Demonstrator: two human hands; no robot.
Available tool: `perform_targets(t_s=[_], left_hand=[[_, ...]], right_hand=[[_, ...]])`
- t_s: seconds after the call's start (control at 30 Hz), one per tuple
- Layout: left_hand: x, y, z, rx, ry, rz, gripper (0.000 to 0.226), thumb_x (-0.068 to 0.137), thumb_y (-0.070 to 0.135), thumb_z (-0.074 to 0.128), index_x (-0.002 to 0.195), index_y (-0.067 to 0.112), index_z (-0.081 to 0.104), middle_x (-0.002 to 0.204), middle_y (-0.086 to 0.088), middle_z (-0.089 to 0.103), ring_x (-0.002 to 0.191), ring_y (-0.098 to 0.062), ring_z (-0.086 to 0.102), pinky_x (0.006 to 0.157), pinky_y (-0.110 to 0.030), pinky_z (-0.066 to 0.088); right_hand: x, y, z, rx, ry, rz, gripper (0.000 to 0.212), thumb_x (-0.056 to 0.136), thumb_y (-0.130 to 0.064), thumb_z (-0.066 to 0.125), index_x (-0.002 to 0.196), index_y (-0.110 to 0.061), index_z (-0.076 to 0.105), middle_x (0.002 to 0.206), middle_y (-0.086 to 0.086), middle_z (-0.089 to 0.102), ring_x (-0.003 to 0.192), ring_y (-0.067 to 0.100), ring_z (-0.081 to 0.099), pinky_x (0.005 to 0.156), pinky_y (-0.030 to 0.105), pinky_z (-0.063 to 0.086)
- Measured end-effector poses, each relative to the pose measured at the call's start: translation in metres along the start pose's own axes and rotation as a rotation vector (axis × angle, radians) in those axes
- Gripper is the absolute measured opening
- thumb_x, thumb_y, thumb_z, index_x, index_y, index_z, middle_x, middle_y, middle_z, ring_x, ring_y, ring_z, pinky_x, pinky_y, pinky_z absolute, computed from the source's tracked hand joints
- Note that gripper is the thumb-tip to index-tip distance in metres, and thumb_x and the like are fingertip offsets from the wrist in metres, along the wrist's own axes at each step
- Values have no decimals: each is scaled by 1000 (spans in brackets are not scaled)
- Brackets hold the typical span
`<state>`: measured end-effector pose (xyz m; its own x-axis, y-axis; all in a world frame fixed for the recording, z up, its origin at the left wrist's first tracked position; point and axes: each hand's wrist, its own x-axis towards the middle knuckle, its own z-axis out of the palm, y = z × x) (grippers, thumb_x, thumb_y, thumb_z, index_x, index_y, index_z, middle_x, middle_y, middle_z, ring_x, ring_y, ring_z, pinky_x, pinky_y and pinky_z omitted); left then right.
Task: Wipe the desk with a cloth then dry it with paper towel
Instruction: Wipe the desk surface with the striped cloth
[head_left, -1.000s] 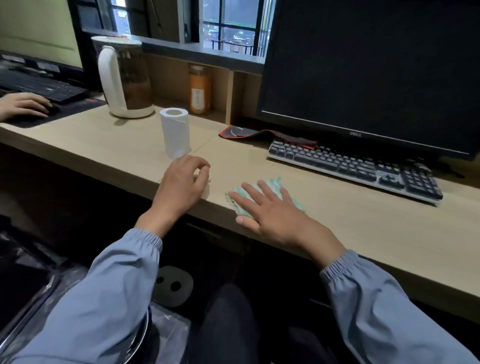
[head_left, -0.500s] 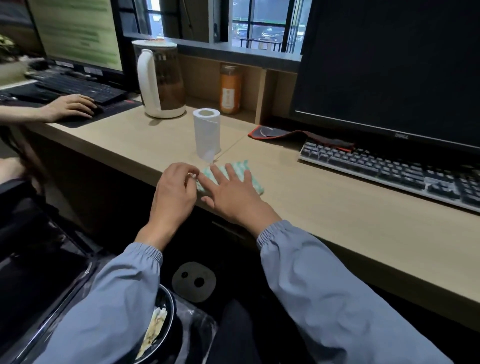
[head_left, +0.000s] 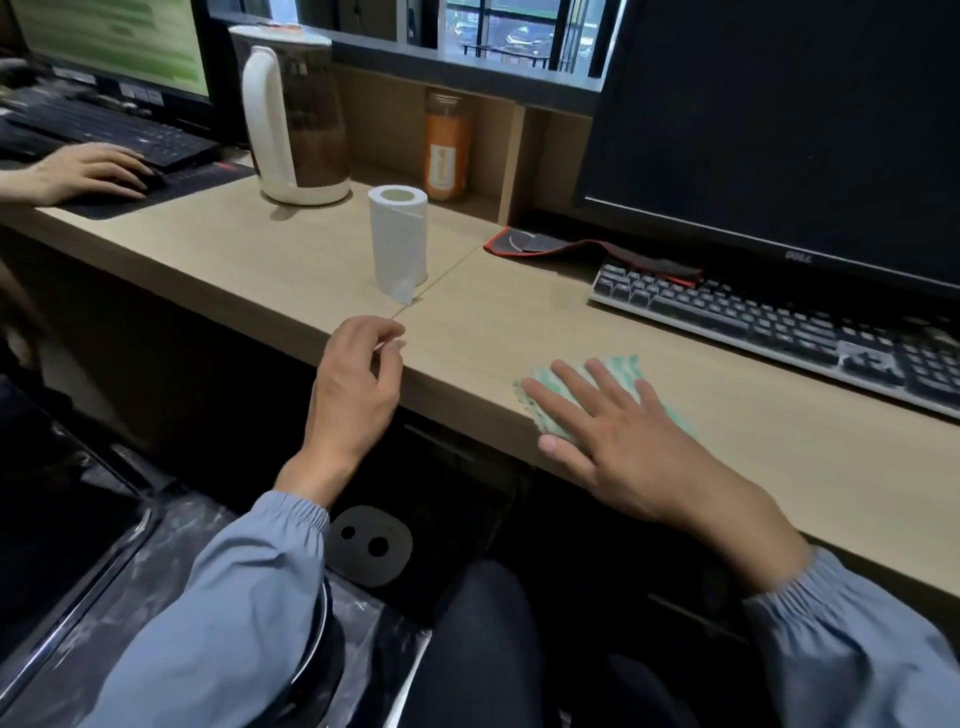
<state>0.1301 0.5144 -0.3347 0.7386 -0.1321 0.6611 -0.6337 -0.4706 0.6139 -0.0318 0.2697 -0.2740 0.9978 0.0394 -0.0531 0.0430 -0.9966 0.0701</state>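
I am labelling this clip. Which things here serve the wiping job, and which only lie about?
For the job: green cloth under the right hand, paper towel roll, desk.
Lying about: kettle, orange jar, keyboard, monitor, mouse pad.

Monitor (head_left: 779, 130) bezel: logo, probably "DELL" (small, blurred). Orange bottle (head_left: 445, 148) label, left screen (head_left: 114, 47) text: illegible.

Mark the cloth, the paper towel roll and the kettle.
cloth (head_left: 623, 366): head view, striped far edge
paper towel roll (head_left: 397, 239): head view, side wall
kettle (head_left: 262, 119): head view, white handle
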Motion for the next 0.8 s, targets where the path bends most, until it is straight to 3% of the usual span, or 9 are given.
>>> perform_targets(t_s=[0.1,0.23,0.33,0.5,0.63,0.7,0.8], left_hand=[[-2,0,-4,-26,42,0,21,97,8,54,112,14,67,110,5,65,107,-14,63,96,-26,49],[-3,4,-10,-55,63,-10,38,85,-14,52,110,9,69,109,0,66,102,-1,62,93,-12,45],[-3,7,-15,-34,73,-19,41,83,-15,51,109,8,70,109,0,67,102,-10,63,93,-14,45],[-2,33,-2,-53,25,28,29,91,-2,54,108,15,71,109,7,66,100,-1,61,90,-16,48],[-12,74,26,-136,-92,96,23,96,4,56,106,19,70,110,5,66,104,8,58,87,-5,43],[-19,94,43,-149,-172,155,20,98,7,56,108,18,69,112,4,65,108,3,58,90,-12,49],[-30,121,64,-126,-289,259,18,100,15,57,111,11,69,113,0,64,109,-19,60,92,-44,56]], right_hand=[[47,-19,-4,80,-30,-26,62,96,-72,9,153,-55,-10,168,-11,-11,154,23,-14,120,62,-2],[120,-59,-15,126,-110,-40,62,96,-74,12,154,-56,-3,168,-11,-12,153,23,-18,117,64,-10],[144,-81,-21,139,-138,-43,64,96,-73,12,155,-53,0,168,-9,-11,153,25,-18,115,66,-11],[89,-50,-14,175,-59,-117,61,97,-71,4,155,-54,4,168,-11,-5,154,19,-13,119,58,-10],[-5,23,-4,221,-35,-62,53,98,-68,-6,151,-62,-3,165,-22,-10,151,6,-19,121,47,-13],[-59,63,-1,214,-38,28,47,100,-66,-4,147,-67,-8,163,-27,-14,148,1,-23,121,45,-13],[-124,105,1,211,-66,197,44,102,-64,3,143,-71,-11,160,-32,-17,146,-4,-26,123,46,-9]])
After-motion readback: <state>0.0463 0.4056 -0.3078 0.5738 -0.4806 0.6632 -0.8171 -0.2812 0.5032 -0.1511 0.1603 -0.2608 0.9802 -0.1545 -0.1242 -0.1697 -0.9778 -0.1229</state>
